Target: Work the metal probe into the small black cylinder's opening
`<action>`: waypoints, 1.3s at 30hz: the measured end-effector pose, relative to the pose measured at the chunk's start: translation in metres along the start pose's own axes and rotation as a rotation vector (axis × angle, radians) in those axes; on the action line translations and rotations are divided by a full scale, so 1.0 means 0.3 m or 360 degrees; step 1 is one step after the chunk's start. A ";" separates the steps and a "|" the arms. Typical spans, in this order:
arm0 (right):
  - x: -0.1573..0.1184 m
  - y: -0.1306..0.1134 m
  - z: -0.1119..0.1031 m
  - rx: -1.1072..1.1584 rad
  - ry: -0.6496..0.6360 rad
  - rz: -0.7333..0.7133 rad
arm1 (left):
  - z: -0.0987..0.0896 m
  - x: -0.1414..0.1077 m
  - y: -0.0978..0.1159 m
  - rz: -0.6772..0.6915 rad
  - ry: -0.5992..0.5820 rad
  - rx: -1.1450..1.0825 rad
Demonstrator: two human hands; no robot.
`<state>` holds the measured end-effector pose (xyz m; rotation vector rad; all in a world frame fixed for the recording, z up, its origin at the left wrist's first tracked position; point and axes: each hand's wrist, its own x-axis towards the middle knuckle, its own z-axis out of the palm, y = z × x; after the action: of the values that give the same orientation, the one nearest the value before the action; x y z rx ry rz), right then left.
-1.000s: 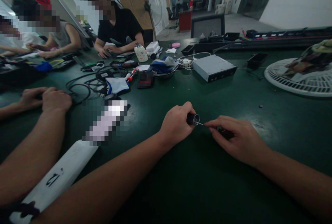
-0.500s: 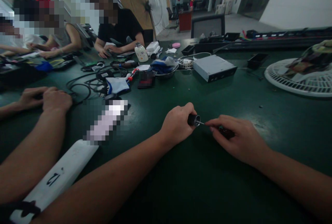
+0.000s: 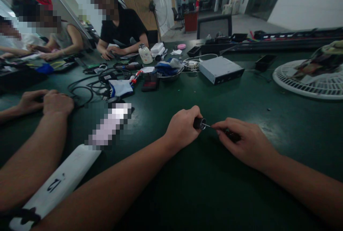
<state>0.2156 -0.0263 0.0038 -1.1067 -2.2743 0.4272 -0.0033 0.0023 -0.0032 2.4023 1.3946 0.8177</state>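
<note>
My left hand (image 3: 182, 127) is closed around a short black cylinder (image 3: 197, 123), its open end with a shiny rim turned to the right. The rest of that cylinder is hidden in my palm. My right hand (image 3: 245, 140) grips a screwdriver by its dark reddish handle (image 3: 233, 136), the index finger stretched along it. The screwdriver's thin metal shaft (image 3: 207, 126) points left, its tip at or inside the cylinder's open end. How deep the tip sits I cannot tell. Both hands are low over the dark green table (image 3: 171, 188).
Left of me lie a long white device (image 3: 66, 177), a blurred-out screen (image 3: 111, 125) and a co-worker's hands (image 3: 57, 104). Further back are black cables (image 3: 88, 84), a metal bowl with blue cloth (image 3: 170, 70), a grey disc drive (image 3: 221, 68) and a white fan grille (image 3: 294, 81). Other people sit across the table.
Almost nothing differs. The whole view has shifted very slightly; both hands keep their hold on the cylinder and the screwdriver.
</note>
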 end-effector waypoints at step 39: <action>0.002 -0.006 -0.001 -0.0097 -0.0050 -0.0002 | 0.000 0.000 0.000 -0.0047 0.0065 0.0023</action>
<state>0.2145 -0.0268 0.0052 -1.1364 -2.3291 0.3795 -0.0032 0.0024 -0.0030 2.3829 1.4522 0.8566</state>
